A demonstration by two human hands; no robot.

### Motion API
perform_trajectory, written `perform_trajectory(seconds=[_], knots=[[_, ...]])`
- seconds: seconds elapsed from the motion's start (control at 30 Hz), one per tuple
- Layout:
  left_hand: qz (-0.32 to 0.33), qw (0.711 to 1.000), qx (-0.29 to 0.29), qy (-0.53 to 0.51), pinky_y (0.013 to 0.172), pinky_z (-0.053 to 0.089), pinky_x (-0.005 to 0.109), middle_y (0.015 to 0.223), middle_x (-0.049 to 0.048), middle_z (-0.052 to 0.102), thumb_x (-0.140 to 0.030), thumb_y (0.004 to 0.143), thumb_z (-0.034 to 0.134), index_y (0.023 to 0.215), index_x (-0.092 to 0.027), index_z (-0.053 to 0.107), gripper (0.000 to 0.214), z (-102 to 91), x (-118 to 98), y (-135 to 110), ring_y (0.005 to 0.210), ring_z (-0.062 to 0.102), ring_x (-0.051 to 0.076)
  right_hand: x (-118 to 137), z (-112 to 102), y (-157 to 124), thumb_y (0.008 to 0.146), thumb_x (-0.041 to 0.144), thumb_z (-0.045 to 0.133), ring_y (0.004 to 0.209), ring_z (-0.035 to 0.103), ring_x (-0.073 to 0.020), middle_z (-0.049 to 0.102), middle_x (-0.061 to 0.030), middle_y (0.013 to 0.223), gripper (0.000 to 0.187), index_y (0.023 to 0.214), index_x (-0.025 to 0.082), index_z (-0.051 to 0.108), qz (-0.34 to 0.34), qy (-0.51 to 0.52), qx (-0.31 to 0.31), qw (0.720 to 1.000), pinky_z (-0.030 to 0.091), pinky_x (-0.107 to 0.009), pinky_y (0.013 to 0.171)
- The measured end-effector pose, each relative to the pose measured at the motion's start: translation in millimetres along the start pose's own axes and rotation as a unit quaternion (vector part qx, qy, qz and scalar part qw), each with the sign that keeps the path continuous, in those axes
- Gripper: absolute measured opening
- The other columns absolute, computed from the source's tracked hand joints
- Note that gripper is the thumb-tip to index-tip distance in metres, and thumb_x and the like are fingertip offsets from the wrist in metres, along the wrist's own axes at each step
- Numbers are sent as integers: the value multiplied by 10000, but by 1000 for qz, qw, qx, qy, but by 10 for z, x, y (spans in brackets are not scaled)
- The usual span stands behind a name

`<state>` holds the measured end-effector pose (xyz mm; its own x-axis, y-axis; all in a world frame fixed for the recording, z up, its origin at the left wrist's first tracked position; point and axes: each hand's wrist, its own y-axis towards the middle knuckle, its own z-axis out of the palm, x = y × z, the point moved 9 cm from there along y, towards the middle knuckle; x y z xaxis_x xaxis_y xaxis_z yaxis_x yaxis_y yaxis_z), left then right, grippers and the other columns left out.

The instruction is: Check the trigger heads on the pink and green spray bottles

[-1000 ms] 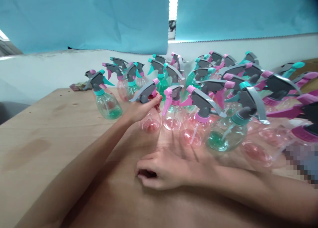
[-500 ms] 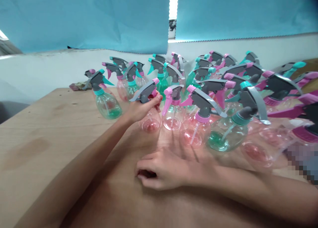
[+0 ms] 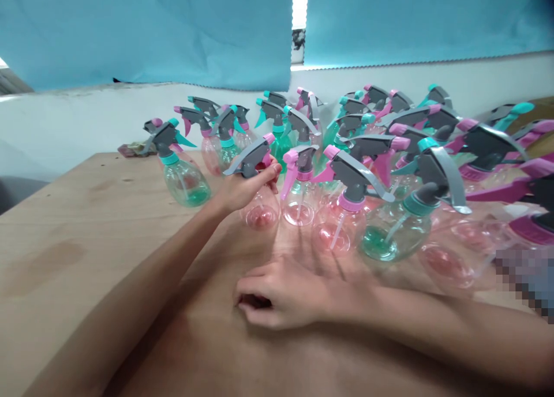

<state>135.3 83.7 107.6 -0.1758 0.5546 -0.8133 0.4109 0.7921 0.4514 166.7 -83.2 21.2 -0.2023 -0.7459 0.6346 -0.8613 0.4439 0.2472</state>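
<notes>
My left hand [image 3: 253,184] is closed around the neck of a pink spray bottle [image 3: 259,213], just under its grey trigger head. The bottle stands upright on the wooden table [image 3: 47,229], and my fingers partly hide its pink trigger. Nearer to me, my right hand [image 3: 277,296] rests on the tabletop with its fingers curled into a loose fist. A dark hollow shows inside the curl, with nothing visible in it. Just right of the held bottle is another pink spray bottle [image 3: 298,212]; a green spray bottle [image 3: 188,186] stands off to its left.
Several more spray bottles in pink and green crowd the right and back of the table, including a front green one [image 3: 396,232]. Some wrapped scrap [image 3: 134,149] lies at the back left edge. Behind are a white wall [image 3: 64,126] and blue sheets [image 3: 151,33].
</notes>
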Motion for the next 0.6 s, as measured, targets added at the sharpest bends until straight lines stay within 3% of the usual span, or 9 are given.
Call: perform_trajectory(seconds=[0.27, 0.6], knots=[[2, 1000, -4, 4, 681, 630, 314, 714, 0, 716, -491, 941, 760, 805, -196, 684, 333, 0, -24, -8, 636, 733, 173, 14, -1, 0, 978, 232, 583, 783, 684, -148, 800, -37, 968, 145, 1002, 180, 716, -14, -13, -4, 1000, 478, -282, 772], [17, 1000, 5, -9, 635, 618, 306, 734, -4, 691, -496, 913, 790, 816, -211, 649, 332, 28, -84, 22, 612, 701, 163, 22, -56, 12, 975, 225, 610, 776, 676, -144, 797, -36, 943, 134, 987, 175, 734, 25, -8, 7, 1000, 462, -274, 757]])
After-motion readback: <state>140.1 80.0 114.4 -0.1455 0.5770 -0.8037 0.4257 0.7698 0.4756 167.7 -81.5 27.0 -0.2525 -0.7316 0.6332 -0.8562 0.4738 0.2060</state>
